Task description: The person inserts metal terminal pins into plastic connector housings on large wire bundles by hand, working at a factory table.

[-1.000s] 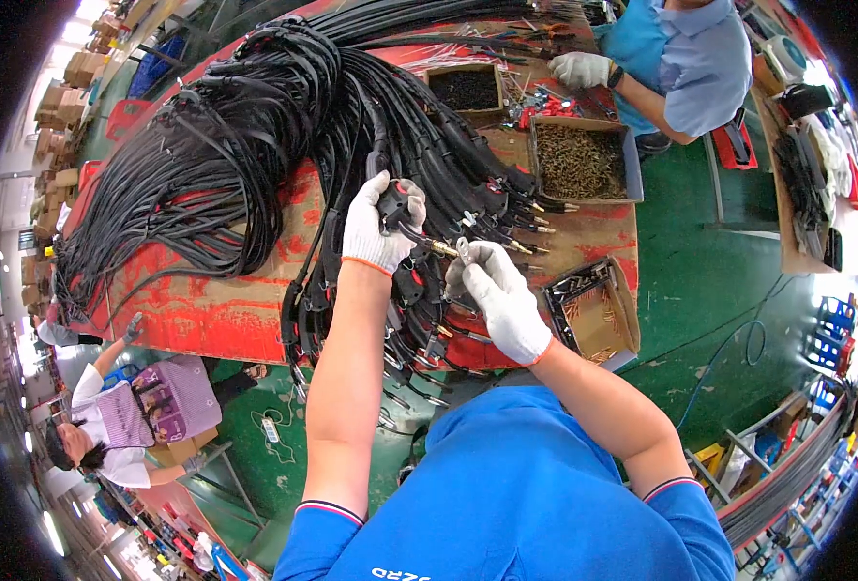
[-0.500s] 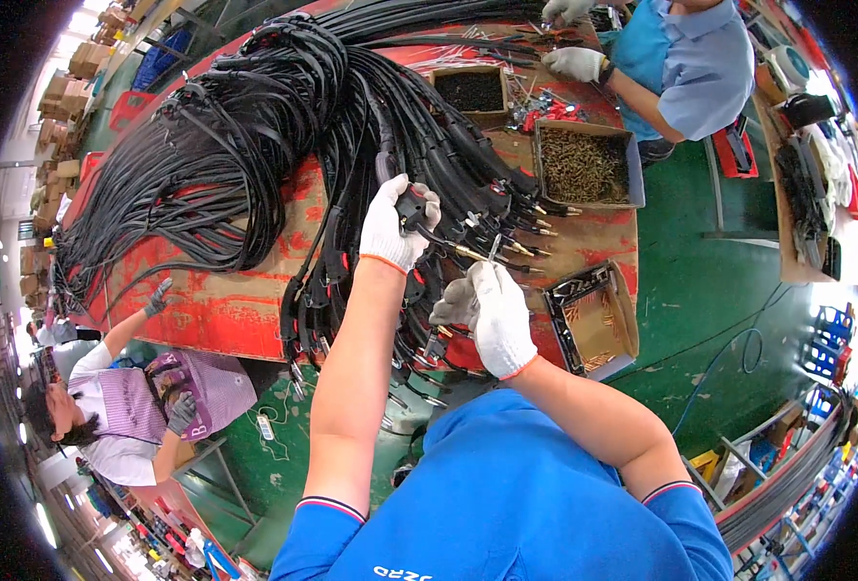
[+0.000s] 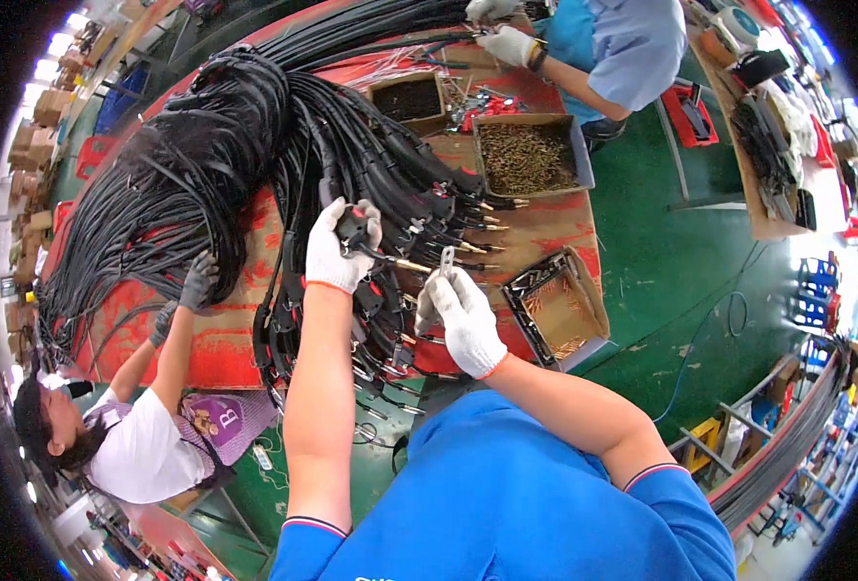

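Closed around the thick black sleeve point(image 3: 354, 230) of a cable end is my gloved left hand point(image 3: 334, 254). A thin black lead with a brass tip point(image 3: 412, 265) points from it toward my right hand. My gloved right hand point(image 3: 463, 318) is closed, pinching a small flat silver metal piece point(image 3: 447, 258) upright between its fingertips. That piece stands just right of the brass tip, with a small gap. Many black cables point(image 3: 351, 126) fan out behind and beside both hands, several ending in brass tips.
A box of small brass parts point(image 3: 584, 155), a box of black parts point(image 3: 438, 111) and a carton with copper-coloured pins point(image 3: 598, 320) stand on the red table point(image 3: 196, 349). One co-worker point(image 3: 622, 48) handles cables at the far side, another point(image 3: 148, 441) at left. Green floor point(image 3: 642, 261) lies right.
The view has shifted, so the table sits further left. My right hand has drawn slightly away from the brass tip, the silver piece still pinched. The left co-worker now reaches onto the cables.
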`<state>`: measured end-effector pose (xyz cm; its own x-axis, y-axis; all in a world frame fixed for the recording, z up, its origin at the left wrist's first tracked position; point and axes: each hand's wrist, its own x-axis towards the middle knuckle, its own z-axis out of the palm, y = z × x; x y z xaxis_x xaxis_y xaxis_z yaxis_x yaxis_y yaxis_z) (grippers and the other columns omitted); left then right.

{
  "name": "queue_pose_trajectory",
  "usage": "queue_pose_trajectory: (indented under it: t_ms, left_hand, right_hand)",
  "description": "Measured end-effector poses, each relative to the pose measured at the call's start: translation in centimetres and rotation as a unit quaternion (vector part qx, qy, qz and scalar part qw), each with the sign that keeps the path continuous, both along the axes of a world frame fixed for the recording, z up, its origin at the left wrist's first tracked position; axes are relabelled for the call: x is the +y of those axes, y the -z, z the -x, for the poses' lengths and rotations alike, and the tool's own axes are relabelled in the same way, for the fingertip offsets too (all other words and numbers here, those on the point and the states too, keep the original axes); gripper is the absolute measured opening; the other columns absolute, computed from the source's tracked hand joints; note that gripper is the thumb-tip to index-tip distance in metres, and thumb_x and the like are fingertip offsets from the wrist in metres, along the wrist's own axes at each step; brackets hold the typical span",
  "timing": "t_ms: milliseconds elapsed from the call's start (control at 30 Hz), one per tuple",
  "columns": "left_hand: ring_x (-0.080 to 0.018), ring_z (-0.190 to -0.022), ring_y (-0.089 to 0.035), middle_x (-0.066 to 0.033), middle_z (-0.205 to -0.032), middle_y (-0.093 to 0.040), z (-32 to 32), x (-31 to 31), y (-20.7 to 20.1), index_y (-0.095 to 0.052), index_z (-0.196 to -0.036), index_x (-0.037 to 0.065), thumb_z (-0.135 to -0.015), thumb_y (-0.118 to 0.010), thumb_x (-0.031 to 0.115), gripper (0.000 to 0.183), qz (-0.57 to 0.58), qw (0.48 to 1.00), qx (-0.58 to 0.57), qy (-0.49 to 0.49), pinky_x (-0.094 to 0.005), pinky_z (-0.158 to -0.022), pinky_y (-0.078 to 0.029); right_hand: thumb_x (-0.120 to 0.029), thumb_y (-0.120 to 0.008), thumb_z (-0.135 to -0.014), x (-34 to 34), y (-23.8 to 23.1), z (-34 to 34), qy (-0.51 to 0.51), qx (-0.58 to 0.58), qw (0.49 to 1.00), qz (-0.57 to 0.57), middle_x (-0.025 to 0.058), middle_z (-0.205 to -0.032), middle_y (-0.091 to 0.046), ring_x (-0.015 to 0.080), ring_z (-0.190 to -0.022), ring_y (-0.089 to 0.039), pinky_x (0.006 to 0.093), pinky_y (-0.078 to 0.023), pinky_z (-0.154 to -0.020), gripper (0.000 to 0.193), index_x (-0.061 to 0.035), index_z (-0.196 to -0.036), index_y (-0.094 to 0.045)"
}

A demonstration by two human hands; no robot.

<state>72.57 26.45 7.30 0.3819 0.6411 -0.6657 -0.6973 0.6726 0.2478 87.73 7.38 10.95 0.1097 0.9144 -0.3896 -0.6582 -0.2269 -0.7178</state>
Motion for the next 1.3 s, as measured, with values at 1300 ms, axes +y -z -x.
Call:
queue_pose_trajectory:
  t_ms: [1300]
  left_hand:
    - [-0.0266,-0.078,-0.066,-0.0067,-0.082,-0.066,0.6,-1.7,3.0,-0.062,-0.09,0.009,-0.102,-0.061,0.03,0.024,-0.044,0.988,0.142,0.031,-0.0521,-0.089,-0.058]
  right_hand:
    - [-0.036,-0.06,-0.093,-14.4,13.4,-16.6,-0.189,-0.769,0.568,0.223,0.0177,-0.081,-0.071,0.0383,-0.074,-0.07,0.05,-0.056,-0.07,0.03,-0.0093,-0.082,-0.067]
